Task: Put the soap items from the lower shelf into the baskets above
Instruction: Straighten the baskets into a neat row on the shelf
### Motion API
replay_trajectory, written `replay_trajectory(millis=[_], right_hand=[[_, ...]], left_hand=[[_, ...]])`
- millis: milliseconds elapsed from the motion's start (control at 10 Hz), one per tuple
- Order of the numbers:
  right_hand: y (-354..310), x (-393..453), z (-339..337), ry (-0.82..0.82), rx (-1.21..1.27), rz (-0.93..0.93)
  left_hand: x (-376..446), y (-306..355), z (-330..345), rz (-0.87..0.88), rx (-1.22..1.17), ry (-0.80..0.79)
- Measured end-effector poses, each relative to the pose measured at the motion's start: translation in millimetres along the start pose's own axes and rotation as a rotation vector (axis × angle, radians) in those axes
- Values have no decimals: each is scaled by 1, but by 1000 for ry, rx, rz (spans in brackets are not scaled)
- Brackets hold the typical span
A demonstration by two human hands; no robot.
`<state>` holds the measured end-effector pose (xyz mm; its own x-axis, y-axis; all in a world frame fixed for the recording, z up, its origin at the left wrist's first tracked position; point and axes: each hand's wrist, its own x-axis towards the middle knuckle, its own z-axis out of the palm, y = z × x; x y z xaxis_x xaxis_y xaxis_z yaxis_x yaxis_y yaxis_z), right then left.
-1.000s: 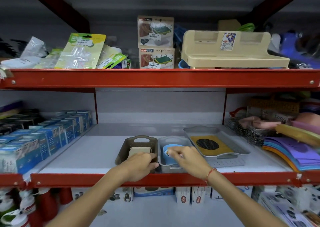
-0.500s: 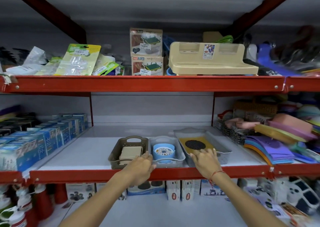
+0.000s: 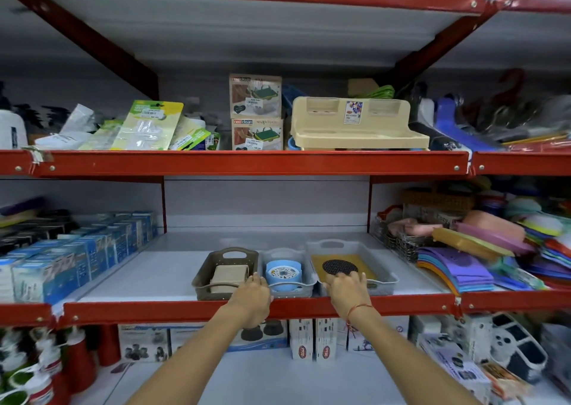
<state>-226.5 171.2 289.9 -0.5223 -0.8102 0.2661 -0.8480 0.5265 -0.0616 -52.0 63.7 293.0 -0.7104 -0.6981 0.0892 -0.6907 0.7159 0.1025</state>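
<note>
**Three baskets filled, both hands at the front edge of the middle shelf**

Three baskets stand in a row at the front edge of the middle shelf (image 3: 173, 278), touching side by side. Brown basket (image 3: 225, 273), at the left of the row, holds a beige soap box (image 3: 229, 278). Clear basket (image 3: 289, 273), in the centre, holds a round blue soap dish (image 3: 283, 273). Grey tray basket (image 3: 352, 265), at the right, holds a yellow mat with a black round mesh pad (image 3: 340, 266) on it.

Left hand (image 3: 251, 296) lies palm down over the front rims where the brown and clear baskets meet; fingers (image 3: 256, 279) are curled loosely on the rim, clasping nothing else. A second ago this hand sat on the brown basket's near rim, a little further left.

Right hand (image 3: 347, 292) rests on the near rim of the grey tray basket, fingers spread flat, touching the mesh pad's near edge. A second ago it was over the clear basket at the blue dish; half a second ago it had already reached the tray basket's rim.

Compared with both earlier frames, the view now takes in more of the top shelf.
</note>
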Motion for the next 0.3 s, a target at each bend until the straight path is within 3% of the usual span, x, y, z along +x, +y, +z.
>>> replay_trajectory(millis=[200, 300], right_hand=[[-4, -9, -2, -15, 11, 5], [-18, -27, -11, 70, 52, -22]], left_hand=[[-21, -3, -4, 27, -59, -25], [-45, -1, -13, 51, -89, 89]])
